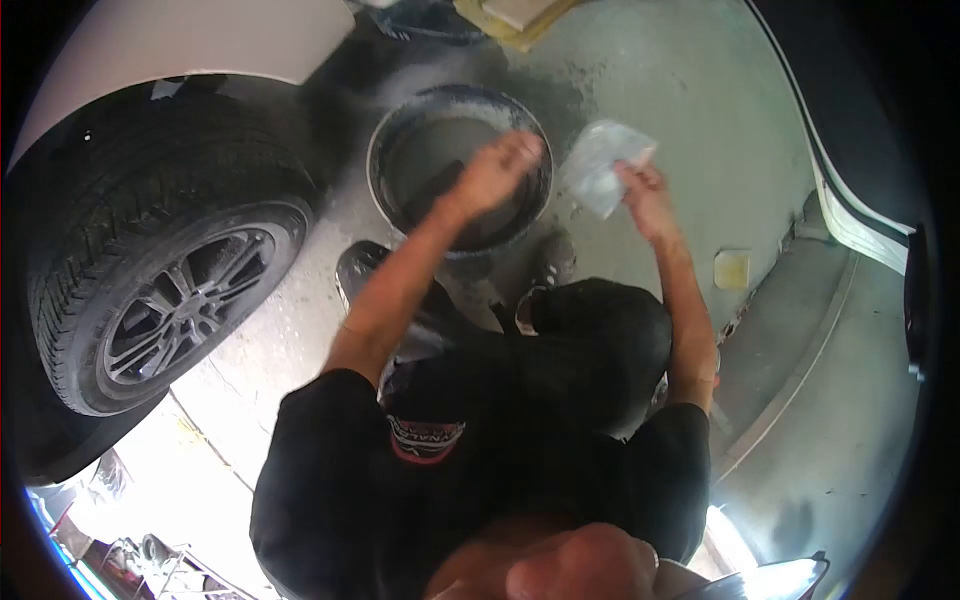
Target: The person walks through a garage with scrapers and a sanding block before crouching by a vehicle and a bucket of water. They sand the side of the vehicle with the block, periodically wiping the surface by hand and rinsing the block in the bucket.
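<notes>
My left hand [497,170] is over the right part of a round dark basin [381,165]. Its fingers look curled but are smeared by motion, so I cannot tell whether they hold anything. Greyish water [425,150] fills the basin, and a dark shape shows in it below my wrist. Just right of the basin, my right hand [645,190] is closed on the edge of a pale, whitish, thin sheet [605,165], blurred and slightly see-through. The sheet hangs in the air above the floor.
A car wheel [190,305] under a light-coloured fender [200,40] stands close on my left. My bent knees and shoes are below the basin. Yellowish flat pieces [520,25] lie at the top; a small yellowish square [732,269] lies right. A dark panel edge [800,90] borders the right.
</notes>
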`<state>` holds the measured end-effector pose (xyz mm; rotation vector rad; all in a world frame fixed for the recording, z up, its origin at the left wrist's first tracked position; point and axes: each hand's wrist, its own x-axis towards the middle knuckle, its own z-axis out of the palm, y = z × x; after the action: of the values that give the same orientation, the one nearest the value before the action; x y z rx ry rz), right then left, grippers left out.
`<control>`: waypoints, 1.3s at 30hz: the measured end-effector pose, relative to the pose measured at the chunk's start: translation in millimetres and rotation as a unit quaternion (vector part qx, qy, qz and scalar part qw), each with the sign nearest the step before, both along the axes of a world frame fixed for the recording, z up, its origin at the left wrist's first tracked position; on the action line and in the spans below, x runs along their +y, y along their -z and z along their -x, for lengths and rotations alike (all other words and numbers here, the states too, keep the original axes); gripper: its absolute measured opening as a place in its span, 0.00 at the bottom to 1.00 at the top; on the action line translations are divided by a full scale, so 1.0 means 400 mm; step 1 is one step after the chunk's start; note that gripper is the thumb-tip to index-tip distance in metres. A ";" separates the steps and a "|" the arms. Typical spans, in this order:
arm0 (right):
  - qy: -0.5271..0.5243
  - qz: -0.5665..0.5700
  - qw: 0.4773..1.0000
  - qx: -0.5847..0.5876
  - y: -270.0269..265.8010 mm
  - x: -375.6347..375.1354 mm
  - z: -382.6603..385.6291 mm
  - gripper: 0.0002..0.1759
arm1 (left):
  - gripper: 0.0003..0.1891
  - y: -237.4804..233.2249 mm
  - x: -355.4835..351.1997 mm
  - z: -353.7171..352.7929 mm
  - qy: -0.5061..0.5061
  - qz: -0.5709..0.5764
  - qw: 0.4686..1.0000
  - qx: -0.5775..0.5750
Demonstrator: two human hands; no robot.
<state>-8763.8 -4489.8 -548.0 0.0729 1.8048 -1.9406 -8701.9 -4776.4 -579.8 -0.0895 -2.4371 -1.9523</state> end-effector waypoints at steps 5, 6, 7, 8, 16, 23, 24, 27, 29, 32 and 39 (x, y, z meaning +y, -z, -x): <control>0.249 -0.157 0.955 -0.032 0.112 0.361 -0.056 0.25 | 0.23 0.215 -0.294 0.032 -0.165 0.230 0.942 -0.180; 0.295 -0.055 0.954 -0.025 0.195 0.487 -0.062 0.27 | 0.25 0.213 -0.316 0.026 -0.165 0.252 0.931 -0.208; 0.338 0.048 0.940 -0.016 0.256 0.572 -0.072 0.30 | 0.27 0.211 -0.331 0.031 -0.164 0.272 0.919 -0.233; 0.407 0.032 0.906 -0.111 0.242 0.569 -0.086 0.30 | 0.32 0.257 -0.340 0.037 -0.094 0.298 0.918 -0.243; -0.022 -0.181 0.983 0.035 -0.004 0.133 0.011 0.25 | 0.51 0.273 -0.194 0.017 0.088 0.224 0.919 -0.313; -0.113 -0.308 0.913 0.244 -0.089 -0.445 0.117 0.39 | 0.42 0.236 -0.177 0.019 0.039 0.285 0.891 -0.351; 0.026 -0.355 0.882 0.310 -0.061 -0.487 0.174 0.46 | 0.39 0.215 -0.176 0.015 0.011 0.321 0.901 -0.292; 0.321 -0.283 0.881 0.201 -0.093 -0.604 0.384 0.55 | 0.33 0.132 -0.206 -0.028 -0.075 0.394 0.909 -0.115; 0.320 -0.208 0.924 0.034 -0.071 -0.648 0.522 0.55 | 0.28 0.087 -0.249 -0.059 -0.138 0.385 0.912 0.006; 0.316 -0.016 0.948 0.027 0.049 -0.675 0.599 0.44 | 0.22 0.054 -0.290 -0.111 -0.182 0.293 0.938 0.043; 0.139 0.218 0.966 -0.018 -0.082 -0.493 0.196 0.29 | 0.29 0.074 -0.280 -0.034 -0.174 -0.429 0.867 -0.186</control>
<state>-8842.3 -4687.2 -515.2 0.2220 1.3610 -2.4739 -8688.3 -4888.2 -609.5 0.7314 -1.3181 -2.7936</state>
